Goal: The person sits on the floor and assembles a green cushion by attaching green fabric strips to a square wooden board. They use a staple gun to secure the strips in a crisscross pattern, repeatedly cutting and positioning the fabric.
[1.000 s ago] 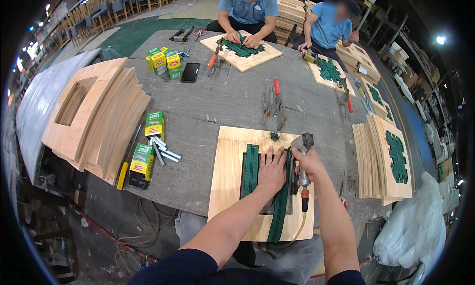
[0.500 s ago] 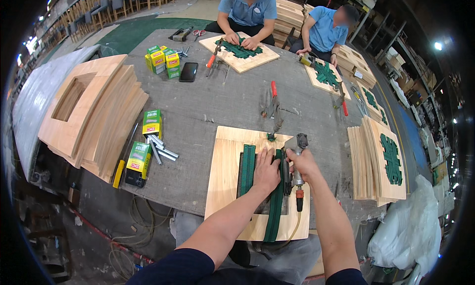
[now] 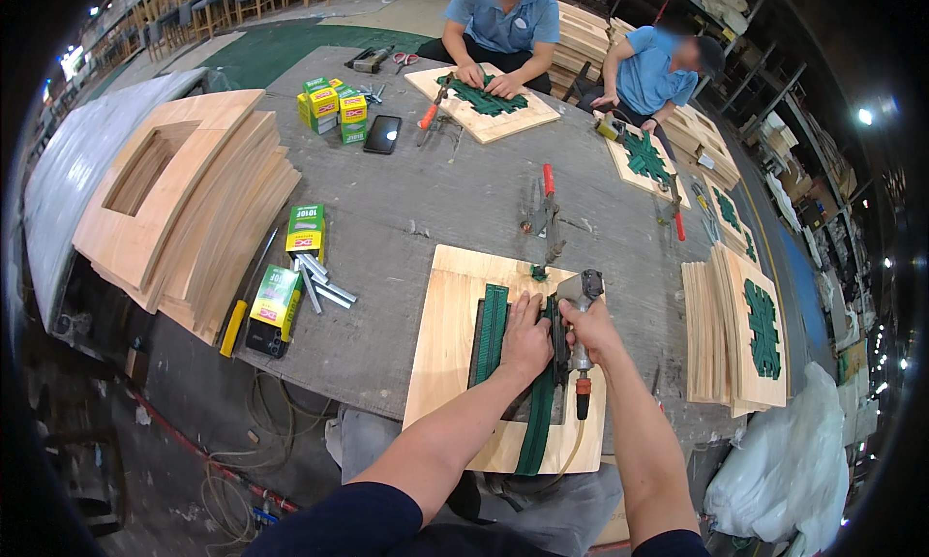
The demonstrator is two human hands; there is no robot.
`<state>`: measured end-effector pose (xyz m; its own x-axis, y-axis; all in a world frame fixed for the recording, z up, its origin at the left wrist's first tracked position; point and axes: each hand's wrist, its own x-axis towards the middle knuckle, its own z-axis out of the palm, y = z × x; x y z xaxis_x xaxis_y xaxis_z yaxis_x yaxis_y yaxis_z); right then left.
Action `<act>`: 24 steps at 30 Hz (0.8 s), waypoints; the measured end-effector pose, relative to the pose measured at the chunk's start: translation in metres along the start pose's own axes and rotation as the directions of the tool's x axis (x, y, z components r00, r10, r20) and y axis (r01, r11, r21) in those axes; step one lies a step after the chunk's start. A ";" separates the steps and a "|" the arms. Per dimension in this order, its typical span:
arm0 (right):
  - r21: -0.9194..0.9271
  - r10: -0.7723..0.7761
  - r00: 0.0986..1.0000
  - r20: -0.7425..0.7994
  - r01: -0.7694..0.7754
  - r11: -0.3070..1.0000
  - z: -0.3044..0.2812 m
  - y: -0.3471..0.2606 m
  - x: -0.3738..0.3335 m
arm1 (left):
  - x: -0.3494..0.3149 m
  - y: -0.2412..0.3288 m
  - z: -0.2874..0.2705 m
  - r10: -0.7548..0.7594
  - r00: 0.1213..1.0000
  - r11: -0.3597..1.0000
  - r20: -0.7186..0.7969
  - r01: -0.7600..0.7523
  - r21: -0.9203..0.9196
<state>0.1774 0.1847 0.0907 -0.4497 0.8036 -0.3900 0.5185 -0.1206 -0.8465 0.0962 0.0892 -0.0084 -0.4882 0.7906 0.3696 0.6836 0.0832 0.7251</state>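
A square wooden panel with a rectangular opening lies at the table's near edge. One green webbing strap runs lengthwise over the left of the opening. Another green strap lies to its right, its loose end reaching the panel's near edge. My left hand rests flat on the panel between the straps, fingers stretched toward the far edge. In my right hand is an air-powered staple gun, held over the right strap's far part. Its hose trails toward me; the nose's contact with the strap is hidden.
Pliers with red handles lie beyond the panel. Staple boxes and loose staple strips are at left, beside stacked wooden frames. Webbed panels stand at right. Two co-workers in blue shirts work across the table.
The whole scene has shifted slightly right in the picture. Both hands and the staple gun keep nearly the same place on the panel.
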 end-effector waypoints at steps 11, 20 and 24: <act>-0.049 0.017 1.000 -0.010 -0.017 0.999 0.000 0.006 0.000 | -0.005 -0.001 0.002 0.000 0.999 0.999 -0.046 -0.002 -0.034; -0.028 0.035 0.999 -0.041 -0.036 0.999 -0.006 0.001 0.000 | -0.002 -0.002 -0.003 -0.003 1.000 1.000 0.002 0.003 0.021; -0.008 0.068 0.997 -0.029 -0.068 0.998 -0.015 0.001 0.002 | -0.001 0.000 -0.004 -0.003 1.000 1.000 0.010 0.002 0.018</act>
<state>0.1881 0.1953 0.0942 -0.3921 0.8100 -0.4361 0.5540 -0.1705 -0.8149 0.0947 0.0862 -0.0067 -0.4844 0.7965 0.3618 0.6920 0.0958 0.7155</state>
